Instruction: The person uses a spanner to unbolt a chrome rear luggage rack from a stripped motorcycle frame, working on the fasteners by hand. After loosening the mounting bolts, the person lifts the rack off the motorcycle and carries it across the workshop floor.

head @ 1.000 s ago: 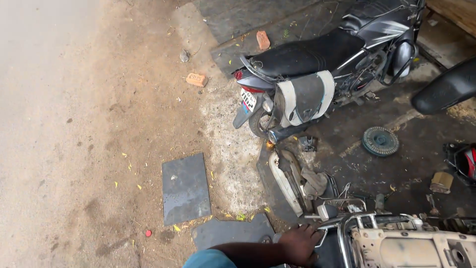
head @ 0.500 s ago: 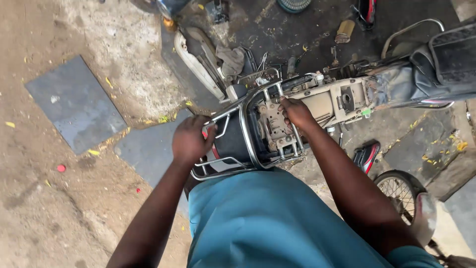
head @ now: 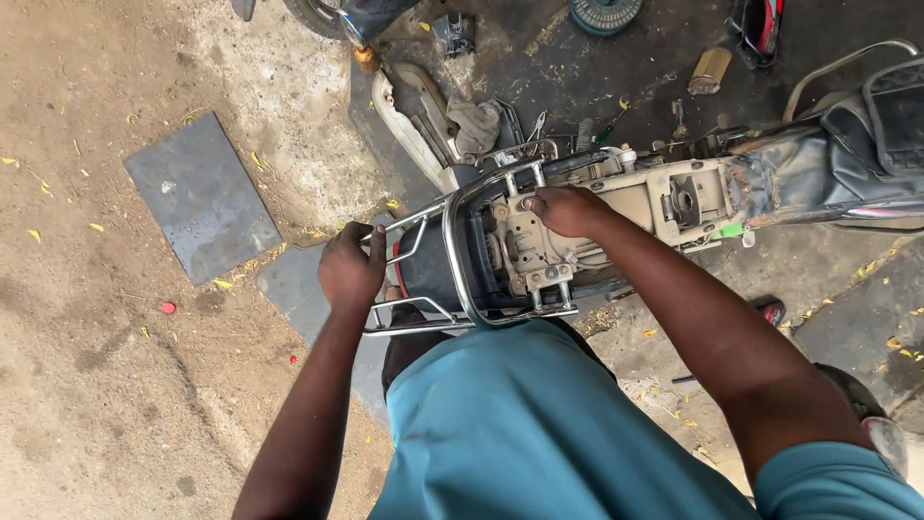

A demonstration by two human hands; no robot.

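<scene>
Head view, left hand: the left hand (head: pixel 351 268) was curled shut around the outer end of the chrome rear carrier rack (head: pixel 452 279), its grip closed on a thin bar at the rack's left edge; the fingertips were hidden behind the knuckles.
Head view, right hand: the right hand (head: pixel 568 210) lay flat-fingered on the bare tail frame (head: pixel 539 246) of the motorcycle, touching the pale bracket plate; whether the grip pinched anything could not be told, since the fingertips were turned away under the hand.
Motorcycle: it stood with its seat off, the cream-coloured frame top (head: pixel 674 197) exposed, running from the rack toward the right edge, where the black tank area (head: pixel 866 144) was cut off.
Rack position: directly in front of the person's teal shirt (head: pixel 539 424), which hid the rack's lower rail and the rear wheel.
Ground, left: a grey stone slab (head: pixel 202 197) lay on sandy dirt, well apart from the left hand; a small red cap (head: pixel 169 308) sat near it.
Ground, top: a white side panel (head: pixel 414 125) with a rag on it lay beyond the rack; a round green part (head: pixel 604 13) and another wheel were cut by the top edge.
Hard to make out: small tools beside the frame were too cluttered to name.
</scene>
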